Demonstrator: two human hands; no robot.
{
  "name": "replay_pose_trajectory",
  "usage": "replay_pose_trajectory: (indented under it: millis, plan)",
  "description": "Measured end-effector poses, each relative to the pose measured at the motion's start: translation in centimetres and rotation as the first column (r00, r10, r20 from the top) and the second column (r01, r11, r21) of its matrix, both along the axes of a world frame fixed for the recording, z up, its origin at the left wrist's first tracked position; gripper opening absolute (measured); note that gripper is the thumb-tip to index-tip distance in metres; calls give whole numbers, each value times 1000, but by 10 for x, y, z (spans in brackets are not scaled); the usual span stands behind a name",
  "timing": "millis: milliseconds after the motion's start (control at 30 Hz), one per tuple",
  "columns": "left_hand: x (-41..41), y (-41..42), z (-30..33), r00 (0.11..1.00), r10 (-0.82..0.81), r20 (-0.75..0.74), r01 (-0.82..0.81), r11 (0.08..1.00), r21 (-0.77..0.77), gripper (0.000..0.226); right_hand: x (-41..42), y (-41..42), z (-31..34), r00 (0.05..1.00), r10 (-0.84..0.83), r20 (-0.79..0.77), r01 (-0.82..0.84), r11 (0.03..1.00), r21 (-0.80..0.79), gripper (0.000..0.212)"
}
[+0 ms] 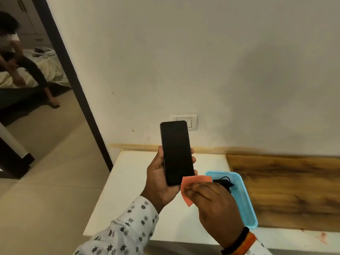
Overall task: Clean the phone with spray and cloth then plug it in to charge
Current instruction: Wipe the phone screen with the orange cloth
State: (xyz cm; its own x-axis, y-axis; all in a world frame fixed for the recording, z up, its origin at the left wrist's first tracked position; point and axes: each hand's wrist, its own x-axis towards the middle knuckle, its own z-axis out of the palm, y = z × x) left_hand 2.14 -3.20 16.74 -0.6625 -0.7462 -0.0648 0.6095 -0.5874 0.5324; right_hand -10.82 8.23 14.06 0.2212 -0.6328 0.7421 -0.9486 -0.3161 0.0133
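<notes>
Above the white table, at frame centre, the phone is held upright, dark screen facing the camera. Left hand grasps it: thumb along the 9 o'clock edge, fingertips wrapped onto the 3 o'clock edge, palm under the lower end. Right hand pinches an orange cloth under curled fingers; the cloth touches the phone's bottom corner at 5 o'clock.

Step in hand, by judgement: wiping the screen. No spray bottle is in view, and I cannot tell whether the glass is damp.

To do it well:
- Keep the left grip on the edges only, so the screen stays bare for the cloth.
- Flatten the cloth under the fingertips instead of a bunched pinch, for wider contact.
- Stroke from the 12 o'clock end down to 6 o'clock in overlapping passes, with light pressure.
- Shift the left fingertips to reach the strip they cover.

Risk: a push from the cloth toward 9 o'clock could lever the phone out of the hand.

Blue basket at 4 o'clock of the phone holds a black cable, likely the charger. Wall socket sits just behind the phone's top at 1 o'clock.
</notes>
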Motion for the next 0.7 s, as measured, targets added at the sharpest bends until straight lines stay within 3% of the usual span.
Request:
replay_pose_trajectory:
  millis: [67,167,233,300,400,500,700]
  plan:
    - [1,0,1,1000,10,-11,-11,1000,-15,71,-3,6,-9,997,-15,76,13,1000,19,33]
    - [4,-3,2,1000,15,-20,-15,999,-33,69,-11,14,-23,927,-106,361,84,994,76,25]
    - [5,-3,4,1000,15,-22,-15,999,-39,69,-14,19,-36,822,-243,516,145,964,223,29]
    - [7,-3,5,1000,17,-16,-18,999,-39,69,-15,24,-50,641,-406,651,119,891,439,26]
    - [8,-2,5,1000,7,-19,-8,999,-39,68,-16,27,-73,392,-635,666,2,724,690,23]
    - [9,-1,3,1000,3,-22,-4,999,-39,68,-13,28,-87,202,-701,684,-161,665,729,24]
    - [12,-1,-5,1000,-6,-1,5,999,-32,68,-5,24,-112,175,-747,641,-284,585,760,49]
